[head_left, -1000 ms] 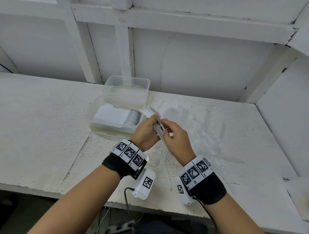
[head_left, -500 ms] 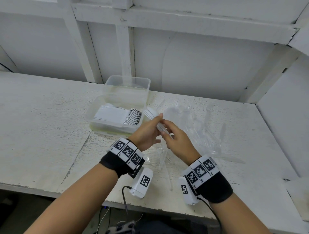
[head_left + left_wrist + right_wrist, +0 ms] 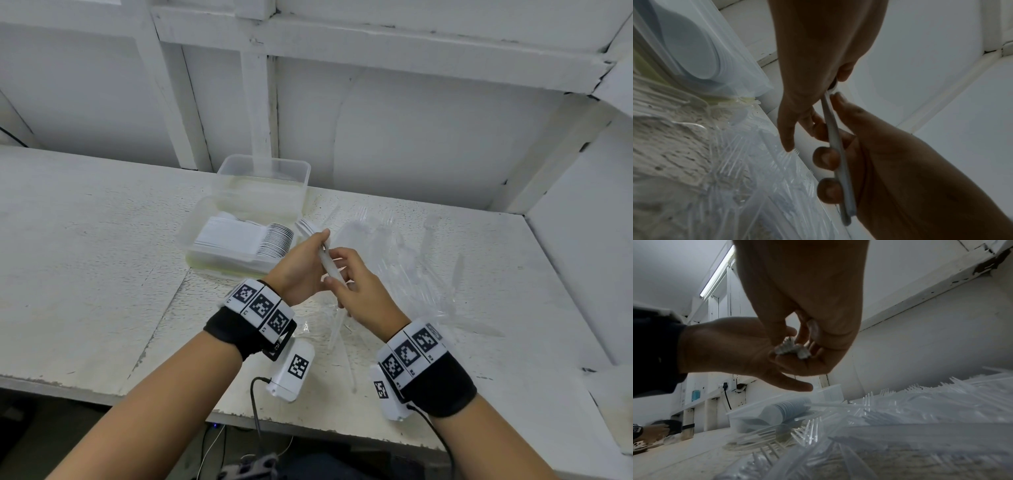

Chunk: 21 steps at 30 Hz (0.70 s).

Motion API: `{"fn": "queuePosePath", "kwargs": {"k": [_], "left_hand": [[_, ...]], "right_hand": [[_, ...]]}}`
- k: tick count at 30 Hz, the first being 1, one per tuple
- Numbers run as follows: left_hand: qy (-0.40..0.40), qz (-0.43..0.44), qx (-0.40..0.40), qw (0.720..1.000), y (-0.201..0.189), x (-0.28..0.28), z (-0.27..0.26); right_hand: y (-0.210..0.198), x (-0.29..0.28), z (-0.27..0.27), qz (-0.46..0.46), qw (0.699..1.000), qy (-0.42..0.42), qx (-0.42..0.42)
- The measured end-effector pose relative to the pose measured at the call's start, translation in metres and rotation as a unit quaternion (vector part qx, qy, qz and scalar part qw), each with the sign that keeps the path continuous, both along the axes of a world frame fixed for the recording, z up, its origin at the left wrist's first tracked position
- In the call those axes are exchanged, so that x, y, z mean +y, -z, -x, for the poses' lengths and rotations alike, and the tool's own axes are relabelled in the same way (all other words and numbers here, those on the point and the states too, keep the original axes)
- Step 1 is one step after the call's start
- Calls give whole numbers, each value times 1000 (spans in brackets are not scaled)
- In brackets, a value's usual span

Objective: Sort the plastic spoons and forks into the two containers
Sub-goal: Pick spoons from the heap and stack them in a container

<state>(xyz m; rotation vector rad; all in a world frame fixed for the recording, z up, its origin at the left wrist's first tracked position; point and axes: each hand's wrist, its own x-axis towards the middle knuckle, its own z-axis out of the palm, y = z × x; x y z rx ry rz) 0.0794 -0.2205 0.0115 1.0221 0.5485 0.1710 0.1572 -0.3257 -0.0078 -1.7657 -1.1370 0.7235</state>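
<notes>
Both hands (image 3: 329, 274) grip a stack of forks (image 3: 835, 138).

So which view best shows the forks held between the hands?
The left wrist view: the forks run full length, gripped by the left hand and right hand. The right wrist view shows only their tines; the head view shows them small.

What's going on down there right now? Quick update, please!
Both hands, left hand and right hand, grip a bundle of forks. Near container holds stacked spoons. Loose forks cover the table.
</notes>
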Motion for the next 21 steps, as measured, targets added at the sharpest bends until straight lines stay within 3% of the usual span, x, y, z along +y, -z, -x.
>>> {"fn": "queuePosePath", "kwargs": {"k": [3, 9, 21], "left_hand": [[10, -22, -1, 1000, 2, 3, 4], [22, -58, -21, 998, 7, 3, 13], [-24, -102, -3, 995, 7, 9, 24]], "right_hand": [[-2, 2, -1, -9, 1000, 3, -6], [-11, 6, -6, -55, 990, 63, 111], [-13, 13, 5, 13, 996, -12, 85]]}}
